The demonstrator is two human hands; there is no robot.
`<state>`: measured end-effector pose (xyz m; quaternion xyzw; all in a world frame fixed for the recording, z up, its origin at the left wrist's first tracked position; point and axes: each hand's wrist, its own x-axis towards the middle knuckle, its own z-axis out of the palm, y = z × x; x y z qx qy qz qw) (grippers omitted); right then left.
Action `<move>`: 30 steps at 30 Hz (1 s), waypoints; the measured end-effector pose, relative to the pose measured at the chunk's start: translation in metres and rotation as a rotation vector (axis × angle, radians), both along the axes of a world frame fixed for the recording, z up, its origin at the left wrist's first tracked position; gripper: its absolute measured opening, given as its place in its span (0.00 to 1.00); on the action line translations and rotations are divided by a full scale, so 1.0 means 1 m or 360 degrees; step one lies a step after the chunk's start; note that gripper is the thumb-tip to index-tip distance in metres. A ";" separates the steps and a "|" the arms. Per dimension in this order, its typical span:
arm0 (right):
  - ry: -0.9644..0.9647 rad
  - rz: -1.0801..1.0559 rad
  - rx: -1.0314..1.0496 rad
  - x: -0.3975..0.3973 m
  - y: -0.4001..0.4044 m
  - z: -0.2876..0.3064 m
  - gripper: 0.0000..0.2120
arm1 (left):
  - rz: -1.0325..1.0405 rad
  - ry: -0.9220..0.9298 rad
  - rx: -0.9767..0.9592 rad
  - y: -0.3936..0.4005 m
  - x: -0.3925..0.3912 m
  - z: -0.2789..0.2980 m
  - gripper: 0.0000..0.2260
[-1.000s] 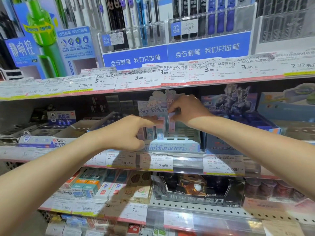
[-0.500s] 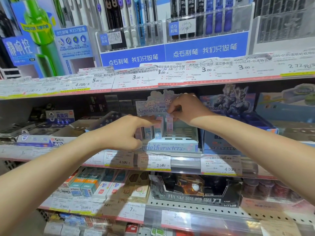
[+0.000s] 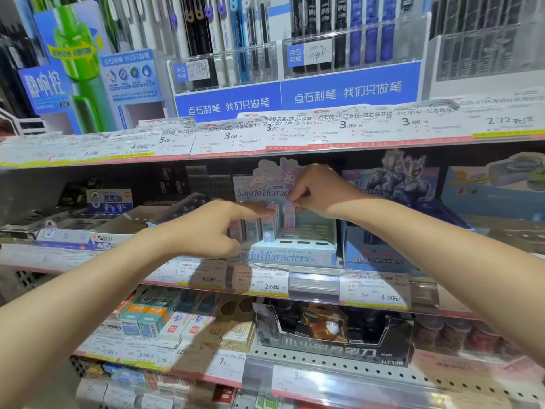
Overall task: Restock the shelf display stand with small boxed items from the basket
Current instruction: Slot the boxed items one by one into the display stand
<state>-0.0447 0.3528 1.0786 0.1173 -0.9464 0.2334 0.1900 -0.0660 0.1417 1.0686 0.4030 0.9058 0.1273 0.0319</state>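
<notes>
A pastel cardboard display stand printed with cartoon characters sits on the middle shelf. Several small pink and blue boxes stand upright in its left slots; the right slots are bare. My right hand pinches the top of one small pink box that stands in a slot near the stand's middle. My left hand reaches in from the left, its fingertips resting on the tops of the upright boxes. The basket is out of view.
The shelf above overhangs the stand with a row of price tags. A blue display box with armoured figures stands right of the stand, open trays to its left. Eraser boxes and a dark display box fill the lower shelf.
Both hands have stayed at the stand. The right hand has dipped slightly with the pink box, and the left fingertips remain on the box tops.
</notes>
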 end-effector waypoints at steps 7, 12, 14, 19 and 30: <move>-0.0085 0.0007 0.0250 0.000 0.005 0.004 0.14 | 0.0043 0.0037 0.0024 0.002 0.000 0.001 0.33; -0.0119 0.0059 0.0327 0.003 0.007 0.012 0.14 | 0.0067 0.0046 0.0002 0.002 0.000 0.003 0.32; -0.0108 0.0069 0.0360 0.002 0.008 0.016 0.13 | 0.0032 0.0046 0.0019 0.004 0.004 0.005 0.34; -0.0114 0.0066 0.0340 0.002 0.008 0.019 0.13 | 0.0073 0.0057 0.0047 0.008 0.008 0.005 0.33; -0.0199 0.0141 0.0441 -0.001 0.005 0.013 0.17 | -0.0021 0.0112 0.0095 0.008 0.011 0.007 0.32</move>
